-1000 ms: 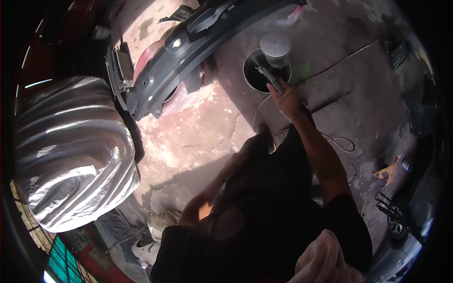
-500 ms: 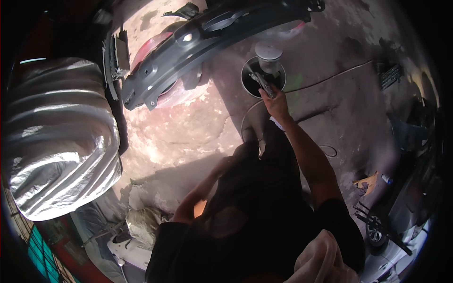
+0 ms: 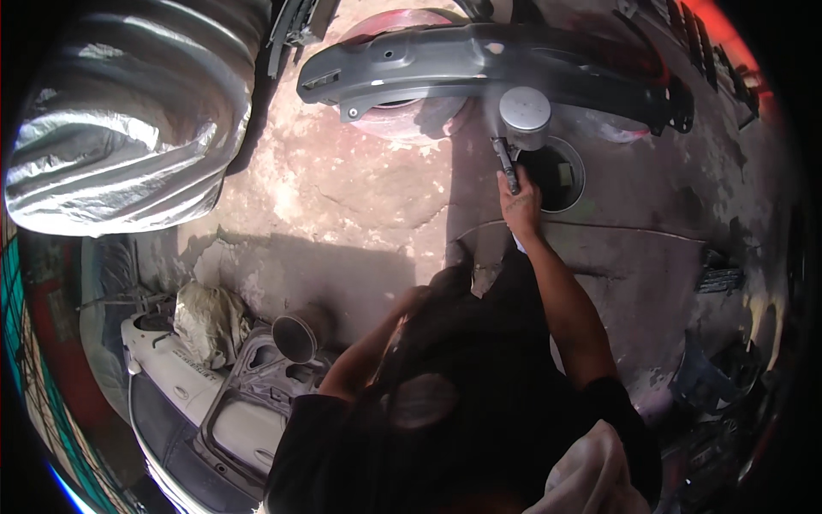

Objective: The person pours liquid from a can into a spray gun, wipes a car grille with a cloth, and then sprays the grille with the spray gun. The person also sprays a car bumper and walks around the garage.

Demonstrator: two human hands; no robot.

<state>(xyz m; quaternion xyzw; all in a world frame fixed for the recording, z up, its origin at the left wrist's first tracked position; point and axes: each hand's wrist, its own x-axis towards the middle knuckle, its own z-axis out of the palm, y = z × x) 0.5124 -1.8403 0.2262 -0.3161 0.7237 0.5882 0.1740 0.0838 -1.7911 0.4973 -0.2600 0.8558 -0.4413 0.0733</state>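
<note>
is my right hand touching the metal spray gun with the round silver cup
Touching. The head view shows the right hand wrapped around the handle of the metal spray gun with the round silver cup, fingers closed on it with no gap.

Bare floor (image 3: 342,197) lies open left of the right hand (image 3: 520,206); grey bumper (image 3: 514,68) blocks ahead.
</note>
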